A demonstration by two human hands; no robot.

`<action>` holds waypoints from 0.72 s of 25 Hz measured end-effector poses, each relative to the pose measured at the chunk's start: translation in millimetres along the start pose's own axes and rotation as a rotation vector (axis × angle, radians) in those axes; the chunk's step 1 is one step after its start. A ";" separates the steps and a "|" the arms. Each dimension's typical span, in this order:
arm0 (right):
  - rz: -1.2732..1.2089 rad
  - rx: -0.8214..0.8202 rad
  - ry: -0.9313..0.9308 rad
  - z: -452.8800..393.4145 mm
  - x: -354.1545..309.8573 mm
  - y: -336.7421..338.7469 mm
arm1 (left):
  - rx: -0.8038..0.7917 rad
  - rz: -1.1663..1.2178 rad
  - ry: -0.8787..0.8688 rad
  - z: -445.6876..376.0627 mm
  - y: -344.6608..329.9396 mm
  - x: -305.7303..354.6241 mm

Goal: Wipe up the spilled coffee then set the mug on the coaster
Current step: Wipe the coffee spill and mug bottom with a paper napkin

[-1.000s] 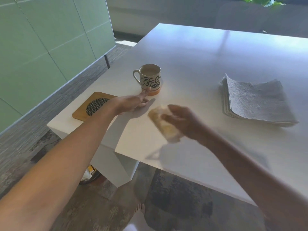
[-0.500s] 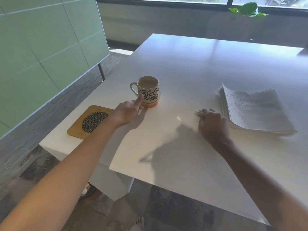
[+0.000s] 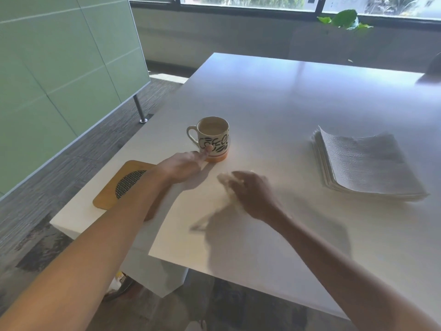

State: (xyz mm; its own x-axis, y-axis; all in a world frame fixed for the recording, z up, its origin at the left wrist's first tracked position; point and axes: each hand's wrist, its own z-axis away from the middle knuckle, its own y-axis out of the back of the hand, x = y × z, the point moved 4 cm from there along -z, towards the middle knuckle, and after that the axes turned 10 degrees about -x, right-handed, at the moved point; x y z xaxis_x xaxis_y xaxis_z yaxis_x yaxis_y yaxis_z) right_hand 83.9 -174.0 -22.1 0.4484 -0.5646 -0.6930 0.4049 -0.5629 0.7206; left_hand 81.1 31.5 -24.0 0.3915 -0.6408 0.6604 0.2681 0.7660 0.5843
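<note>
A cream mug [image 3: 213,137] with black lettering and an orange base stands upright on the white table [image 3: 274,96], with coffee inside. My left hand [image 3: 182,166] lies just in front of it, its thumb touching the mug's lower wall. The wooden coaster [image 3: 112,194] with a dark mesh centre lies at the table's left corner, partly under my left forearm. My right hand [image 3: 253,193], blurred by motion, holds a crumpled paper towel [image 3: 225,181] against the tabletop to the right of the mug.
A stack of paper towels [image 3: 365,163] sits on the right of the table. The table's near edge runs diagonally below my arms. A green partition [image 3: 59,68] stands to the left, and a plant [image 3: 343,19] sits by the window.
My right hand has swept the paper towel left across the table, from beside the stack back toward the mug. My left hand has stayed at the mug.
</note>
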 end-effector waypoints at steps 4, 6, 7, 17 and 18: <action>0.214 0.361 -0.130 -24.6 53.5 73.6 | -0.021 0.076 -0.023 -4.4 2.2 -10.2; 0.330 0.421 -0.197 -31.5 78.9 88.4 | 0.004 0.060 -0.023 -4.0 2.1 -10.1; 0.386 0.404 -0.236 -35.7 88.6 85.4 | 0.008 0.054 -0.018 -4.2 1.8 -10.5; 0.454 0.271 -0.159 -56.9 69.9 23.3 | 0.019 0.069 -0.001 -9.1 5.5 -18.0; 0.470 0.246 -0.131 -55.5 64.1 14.1 | 0.019 0.068 0.000 -9.5 5.5 -19.1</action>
State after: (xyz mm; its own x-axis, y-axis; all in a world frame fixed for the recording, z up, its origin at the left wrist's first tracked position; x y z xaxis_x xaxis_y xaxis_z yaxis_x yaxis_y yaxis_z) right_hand 162.6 -184.6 -55.0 0.4264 -0.8510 -0.3065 -0.0200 -0.3477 0.9374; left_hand 83.5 48.4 -37.9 0.4081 -0.5871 0.6991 0.2237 0.8068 0.5469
